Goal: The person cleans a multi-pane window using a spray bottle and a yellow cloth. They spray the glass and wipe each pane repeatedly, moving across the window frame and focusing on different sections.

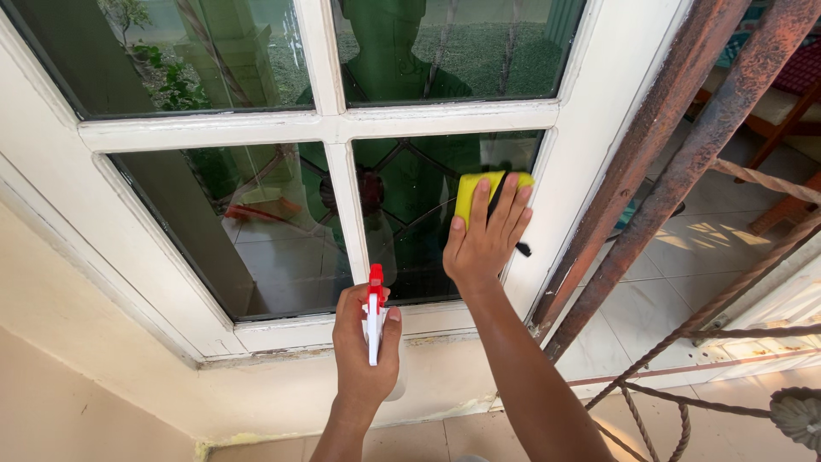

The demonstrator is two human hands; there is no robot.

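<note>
A: What is being held by the hands?

B: A white spray bottle with a red trigger top (374,312) is being gripped by the left hand (363,351), fingers wrapped shut around its neck, low in front of the window's bottom rail. A yellow sponge pad (489,190) is being pressed flat against the glass by the right hand (483,239), with the fingers spread over it and a black strap or handle showing between them.

A: Where on the window is the sponge being kept?

B: It is being held against the lower right pane (428,214), near that pane's upper right corner, just beside the white window frame (329,124).

A: And what is being seen around that?

B: Greenery and a figure are being reflected in the dark glass. Rusty metal bars (676,162) are being seen leaning to the right of the frame, with twisted rope (753,180) beyond them over a pale tiled floor (676,282).
</note>
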